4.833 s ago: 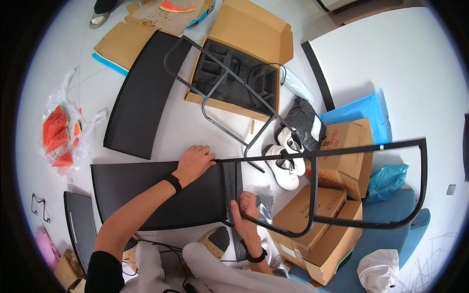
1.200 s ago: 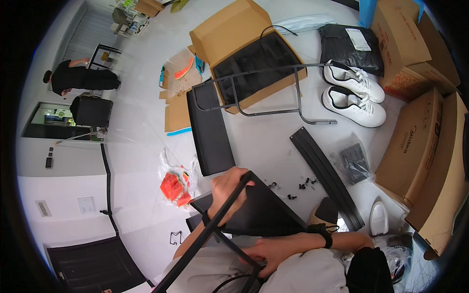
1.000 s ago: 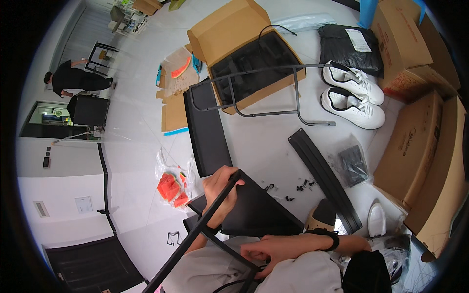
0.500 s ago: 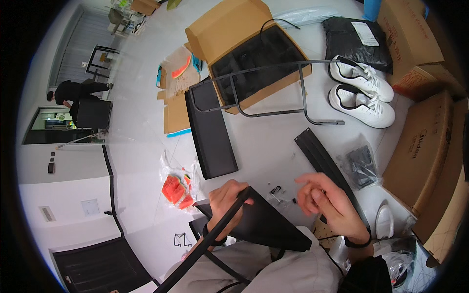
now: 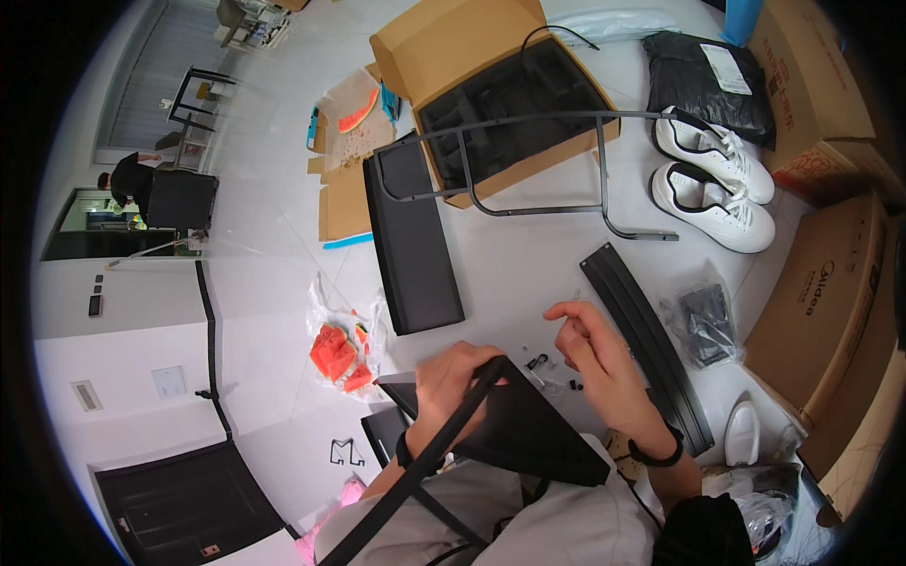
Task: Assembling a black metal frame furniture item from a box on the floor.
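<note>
My left hand (image 5: 442, 389) is wrapped round a bent black metal tube frame (image 5: 411, 474), which slants up from the lower edge over my lap. A black flat panel (image 5: 540, 436) lies against this frame, its left part hidden behind my hand. To the right, my right hand (image 5: 606, 375) hovers over the floor with the index finger stretched out and the others partly curled; nothing shows in it. Between my hands, small black fittings with a clear bag (image 5: 544, 370) lie on the floor. A long, ribbed black panel (image 5: 649, 351) lies beyond my right hand.
Ahead, another black tube frame (image 5: 538, 213) rests across an open cardboard box (image 5: 451, 45) and near a black tray-like panel (image 5: 415, 247). White shoes (image 5: 713, 206), a bagged black part (image 5: 706, 321) and cartons (image 5: 813, 307) stand right. Watermelon pieces (image 5: 332, 351) lie left. A person (image 5: 132, 179) bends far left.
My right hand has moved up and left, its index finger straightening out. My left hand keeps its grip on the frame and has shifted slightly. The whole view has moved a little.
</note>
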The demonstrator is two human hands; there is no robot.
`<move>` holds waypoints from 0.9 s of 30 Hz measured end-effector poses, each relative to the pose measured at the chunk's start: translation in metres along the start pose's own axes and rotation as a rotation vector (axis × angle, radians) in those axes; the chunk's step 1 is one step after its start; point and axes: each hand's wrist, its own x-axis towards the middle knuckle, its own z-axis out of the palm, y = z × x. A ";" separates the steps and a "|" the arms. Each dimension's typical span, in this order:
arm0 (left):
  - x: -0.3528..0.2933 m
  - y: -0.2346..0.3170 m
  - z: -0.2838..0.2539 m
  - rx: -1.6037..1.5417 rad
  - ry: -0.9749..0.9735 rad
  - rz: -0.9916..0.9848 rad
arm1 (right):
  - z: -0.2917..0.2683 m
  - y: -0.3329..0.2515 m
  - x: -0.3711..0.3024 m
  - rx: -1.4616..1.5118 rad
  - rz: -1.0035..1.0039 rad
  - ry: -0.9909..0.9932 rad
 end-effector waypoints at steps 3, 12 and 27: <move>0.006 0.002 0.002 0.018 -0.047 0.107 | 0.009 0.005 -0.008 0.176 -0.054 0.040; 0.000 -0.003 0.001 0.116 -0.040 0.082 | 0.013 0.013 -0.015 -0.314 -0.248 -0.156; 0.001 -0.015 -0.001 0.064 0.026 -0.082 | 0.044 0.015 0.003 -0.370 -0.220 -0.190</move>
